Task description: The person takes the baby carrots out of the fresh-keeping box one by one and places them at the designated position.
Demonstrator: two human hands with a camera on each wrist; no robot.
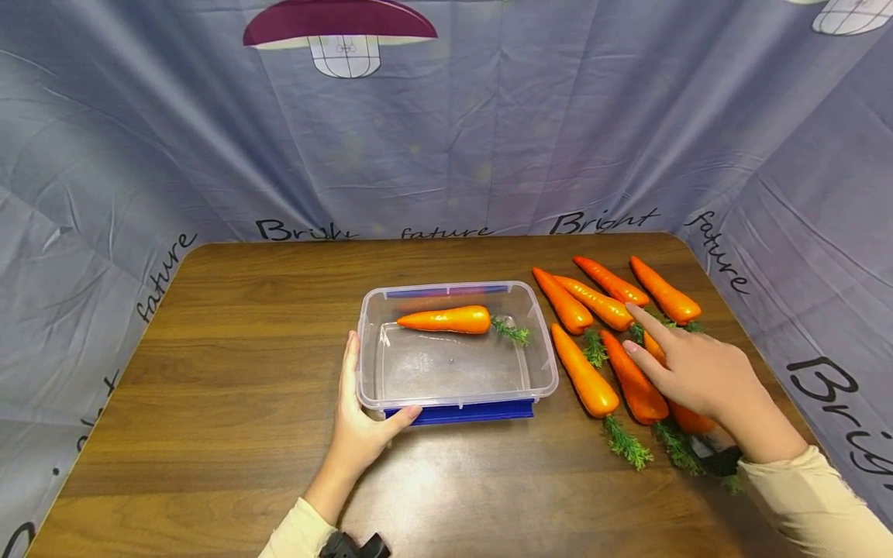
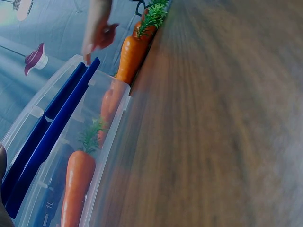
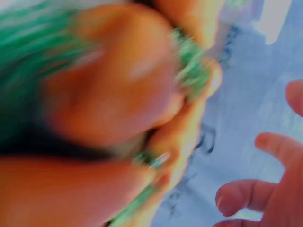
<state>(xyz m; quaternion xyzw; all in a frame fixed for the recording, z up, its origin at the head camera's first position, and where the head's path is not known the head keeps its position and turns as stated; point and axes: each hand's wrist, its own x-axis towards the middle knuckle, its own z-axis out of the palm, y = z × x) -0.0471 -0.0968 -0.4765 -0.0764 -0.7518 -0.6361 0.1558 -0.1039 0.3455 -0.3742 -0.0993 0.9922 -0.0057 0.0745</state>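
A clear plastic food container [image 1: 453,397] with blue clip flaps stands on the table. One orange carrot [image 1: 446,319] with a green top lies inside it, tip to the left. My left hand [image 1: 363,426] grips the container's front left corner, thumb on the front near the blue flap [image 1: 474,412], fingers along the left wall. Over a group of carrots to the right hovers my right hand [image 1: 705,368], fingers spread and holding nothing. Nearest its fingertips are a carrot [image 1: 596,301] and a red-orange carrot [image 1: 633,380]. The hand partly covers other carrots.
The carrots lie loosely at the table's right side; one carrot [image 1: 584,372] is close to the container's right wall. Printed grey-blue cloth [image 1: 446,155] hangs behind and at both sides of the wooden table [image 1: 230,372]. The right wrist view is blurred.
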